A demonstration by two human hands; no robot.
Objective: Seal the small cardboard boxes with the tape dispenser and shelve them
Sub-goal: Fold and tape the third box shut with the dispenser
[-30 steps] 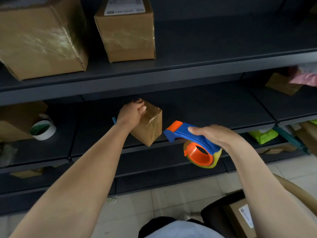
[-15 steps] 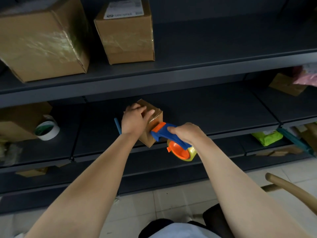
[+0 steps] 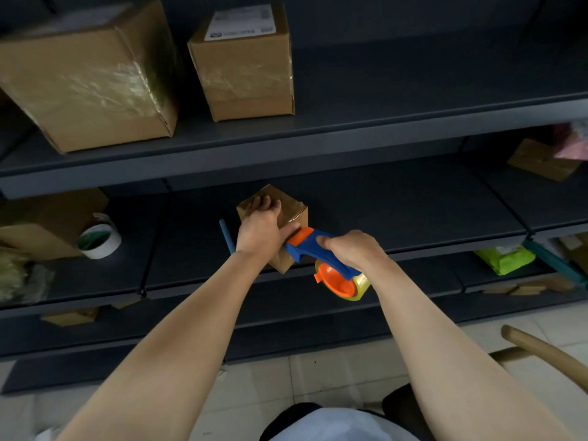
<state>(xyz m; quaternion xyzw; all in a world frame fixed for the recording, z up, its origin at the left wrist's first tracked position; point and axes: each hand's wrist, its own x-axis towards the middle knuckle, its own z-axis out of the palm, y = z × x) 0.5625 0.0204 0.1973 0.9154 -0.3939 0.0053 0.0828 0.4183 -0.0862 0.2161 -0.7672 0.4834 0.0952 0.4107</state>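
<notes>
Gripping the small cardboard box [image 3: 291, 206] from above, the left hand [image 3: 259, 224] has its fingers curled over the top face and its thumb laid along the near side. The box sits tilted, one corner pointing down, over the front edge of the dark middle shelf [image 3: 397, 211]. Its lowest corner seems to touch the shelf lip, though the view is too dim there to be sure.

Just right of the box, the right hand [image 3: 350, 249] wraps its grip tightly round the blue handle of the tape dispenser [image 3: 310, 246]. The dispenser's orange head presses against the box's near right face, touching the left thumb. Its clear tape roll [image 3: 342, 281] on an orange hub hangs below and right of the box.

A thin blue stick [image 3: 227, 235] lies on the shelf just left of the box, partly hidden by the left wrist. Farther left stands a white tape roll [image 3: 100, 241] with a green inside. On the shelf above the box stand a large taped carton [image 3: 92, 81] and, nearer, a smaller labelled carton [image 3: 246, 65]. Well to the right of the box and lower, a lime-green packet [image 3: 504, 259] lies on another shelf. A curved wooden chair back [image 3: 547, 351] shows below and far right, over pale floor tiles [image 3: 286, 383].
</notes>
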